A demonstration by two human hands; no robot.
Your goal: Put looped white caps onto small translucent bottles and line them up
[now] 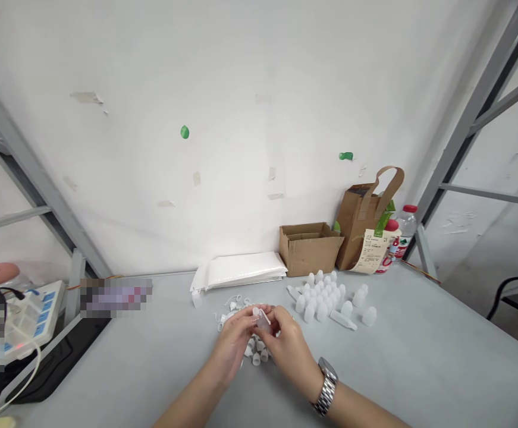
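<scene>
My left hand [236, 337] and my right hand [286, 342] meet at the middle of the grey table, both closed around one small translucent plastic bottle [263, 321]. The bottle is tilted between my fingertips. Small white caps [256, 358] lie beneath and between my hands, and white rings [221, 324] lie just beyond my left hand. To the right of my hands stands a cluster of translucent bottles [322, 297]. One bottle [342, 320] lies on its side there. A watch is on my right wrist.
White padded envelopes [245, 269] lie along the wall. Beside them are an open cardboard box [311, 255], a brown paper bag [352, 226] and red-capped bottles [407, 226]. At the far left are a power strip [47, 315], cables and a black flat object [62, 359]. Metal frames flank the table.
</scene>
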